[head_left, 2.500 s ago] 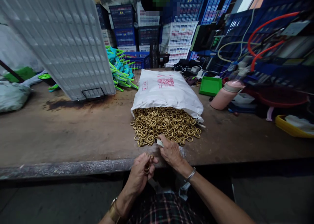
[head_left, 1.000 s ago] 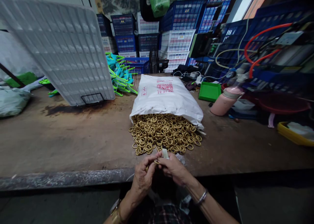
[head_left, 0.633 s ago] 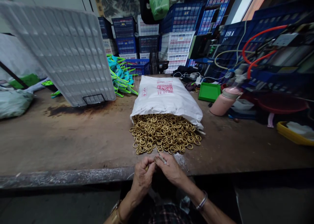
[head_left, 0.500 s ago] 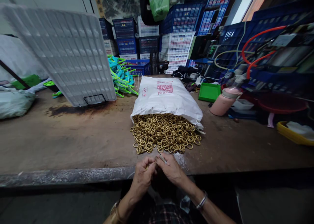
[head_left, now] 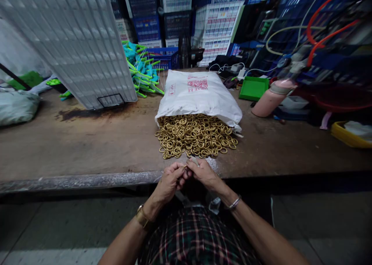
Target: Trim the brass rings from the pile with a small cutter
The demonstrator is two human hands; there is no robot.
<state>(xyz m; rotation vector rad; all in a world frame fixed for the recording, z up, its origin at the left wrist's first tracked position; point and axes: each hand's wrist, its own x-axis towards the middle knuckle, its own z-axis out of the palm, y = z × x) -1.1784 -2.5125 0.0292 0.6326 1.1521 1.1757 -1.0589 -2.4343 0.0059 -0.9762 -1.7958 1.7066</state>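
Note:
My left hand (head_left: 171,181) is closed, its thumb and fingertips pinching a brass-coloured ring (head_left: 185,166) of which only a sliver shows. My right hand (head_left: 206,175) meets it at the fingertips, closed round a small flat pale tool (head_left: 195,161) with a dark tip. The tool's kind is not clear, as the fingers cover most of it. Just beyond both hands lies a heap of brass-coloured rings (head_left: 194,135), spilling from the mouth of a white woven sack (head_left: 197,96) with red print. Both hands are at the table's near edge.
The brown wooden table (head_left: 87,145) has a worn front edge. At left leans a translucent ribbed panel (head_left: 75,44), beside green and turquoise hangers (head_left: 143,73). A green tray (head_left: 254,88), a pink bottle (head_left: 273,99) and a yellow basket (head_left: 345,135) stand right. Stacked crates (head_left: 217,23) rise behind.
The view has tipped downward, so the table sits higher in the picture. Earlier my right hand was at the heap's edge; it then came to my left hand, and the two have stayed together.

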